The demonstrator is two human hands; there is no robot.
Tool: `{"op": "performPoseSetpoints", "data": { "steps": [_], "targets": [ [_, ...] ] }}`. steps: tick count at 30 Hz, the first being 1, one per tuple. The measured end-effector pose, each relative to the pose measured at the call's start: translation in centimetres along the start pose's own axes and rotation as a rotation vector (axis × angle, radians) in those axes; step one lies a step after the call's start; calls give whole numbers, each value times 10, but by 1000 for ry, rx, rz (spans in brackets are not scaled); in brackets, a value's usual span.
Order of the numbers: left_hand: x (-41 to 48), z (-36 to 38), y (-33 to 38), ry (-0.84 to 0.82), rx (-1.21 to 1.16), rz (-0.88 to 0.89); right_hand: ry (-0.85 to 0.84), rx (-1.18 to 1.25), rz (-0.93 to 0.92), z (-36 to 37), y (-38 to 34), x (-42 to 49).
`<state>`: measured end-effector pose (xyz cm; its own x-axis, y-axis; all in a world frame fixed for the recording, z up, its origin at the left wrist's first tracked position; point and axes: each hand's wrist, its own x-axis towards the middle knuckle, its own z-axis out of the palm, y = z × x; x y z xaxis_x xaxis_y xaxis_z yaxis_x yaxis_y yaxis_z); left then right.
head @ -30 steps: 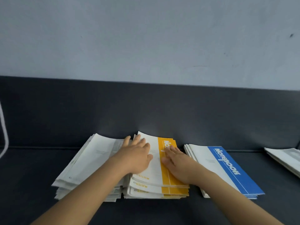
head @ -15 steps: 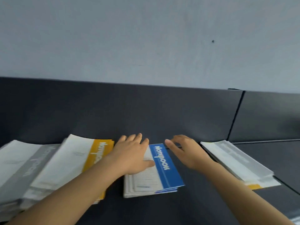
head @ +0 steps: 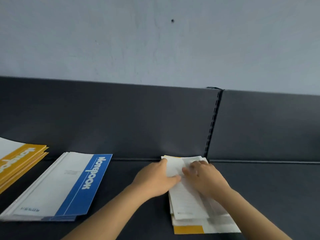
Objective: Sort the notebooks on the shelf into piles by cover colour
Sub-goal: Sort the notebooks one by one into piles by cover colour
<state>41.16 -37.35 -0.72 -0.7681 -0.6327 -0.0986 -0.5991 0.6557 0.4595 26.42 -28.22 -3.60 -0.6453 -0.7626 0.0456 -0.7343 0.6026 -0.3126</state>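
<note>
Mixed pile at 5 o'clock: thin, light, floppy notebooks with slick covers, likely to slide. Left hand grips its 9 o'clock edge, thumb on top. Right hand rests on the cover, fingers blurred. Best pinched at the spine edge. Blue pile at 8 o'clock.

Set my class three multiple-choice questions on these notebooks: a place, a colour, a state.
1. Where is the blue pile? A far right; B between the yellow pile and the mixed pile; C under the hands.
2. Which colour shows at the mixed pile's near end? A green; B red; C yellow.
3. Left hand and right hand are: A both on the mixed pile; B on the blue pile; C in the air.
Key: B, piles flank it; C, a yellow strip peeks out; A, both touch it.
</note>
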Motion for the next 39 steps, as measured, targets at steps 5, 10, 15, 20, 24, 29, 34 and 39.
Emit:
{"op": "performPoseSetpoints", "data": {
  "steps": [5, 10, 15, 20, 24, 29, 34, 39],
  "targets": [
    [12, 20, 2, 239, -154, 85, 88, 32, -106, 17, -4, 5],
    [18, 19, -6, 273, -769, 61, 110, 245, -109, 12, -4, 7],
    [11, -4, -5, 289, -932, 42, 183, 507, -59, -8, -12, 1],
    [-13, -59, -47, 343, -741, 35, 80, 653, -87, -21, -75, -9],
    [-41, -110, -122, 376, -514, 37, -3, 658, -193, -9, -160, -17],
    [-81, -175, -245, 357, -219, 57, -93, 717, -226, 33, -293, -35],
    [-113, -250, -377, 322, -257, 16, -42, 611, -269, 70, -439, -41],
    [-130, -307, -470, 289, -287, -23, -51, 496, -364, 95, -548, -37]
  ]
}}
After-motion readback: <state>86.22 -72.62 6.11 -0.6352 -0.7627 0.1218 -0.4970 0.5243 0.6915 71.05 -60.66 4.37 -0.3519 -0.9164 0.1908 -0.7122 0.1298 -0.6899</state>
